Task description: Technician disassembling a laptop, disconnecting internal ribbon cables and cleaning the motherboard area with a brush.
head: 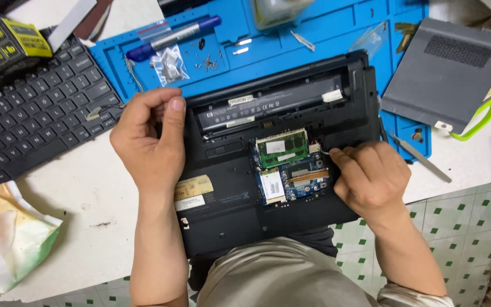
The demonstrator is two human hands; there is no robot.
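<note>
A black laptop [240, 193] lies upside down on the table edge and my lap, its bottom cover off. A green memory module [281, 147] and a blue circuit board [299, 179] show in the open bay; the long battery slot [268, 105] is bare. My left hand [146, 139] grips the laptop's left edge, thumb on top. My right hand [370, 176] rests on the right side of the bay, fingertips pinching a thin white wire [325, 152] beside the memory module.
A blue repair mat [143, 68] holds loose screws [208, 61], a small plastic bag [170, 63] and a blue marker [177, 37]. A detached black keyboard [35, 119] lies left. A grey cover panel [444, 71], tweezers [421, 159] and a snack bag [7, 239] lie around.
</note>
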